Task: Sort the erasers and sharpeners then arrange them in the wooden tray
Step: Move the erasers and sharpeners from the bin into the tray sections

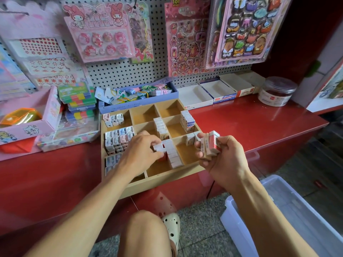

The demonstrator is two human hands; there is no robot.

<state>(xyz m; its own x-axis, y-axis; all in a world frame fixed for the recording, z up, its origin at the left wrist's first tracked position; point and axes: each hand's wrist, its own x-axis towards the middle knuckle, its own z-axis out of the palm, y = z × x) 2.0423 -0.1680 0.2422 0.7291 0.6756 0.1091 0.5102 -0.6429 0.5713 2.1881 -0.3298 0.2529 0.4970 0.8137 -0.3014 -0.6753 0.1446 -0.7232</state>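
Note:
A wooden tray [163,179] with several compartments sits on the red counter. Its left compartments hold rows of small sharpeners [117,140]; its middle and right ones hold upright white erasers [187,121]. My left hand [143,153] reaches into the front middle compartment and pinches a white and red eraser [159,147] beside a row of white erasers [173,154]. Over the tray's front right compartment, my right hand [220,154] grips a small stack of red and white erasers [210,144].
Open white cardboard boxes [207,95] and a clear jar [277,90] stand behind the tray on the right. A blue box of trinkets [137,95] and pink boxes [31,115] lie left. A clear plastic bin [289,216] is on the floor by my knee.

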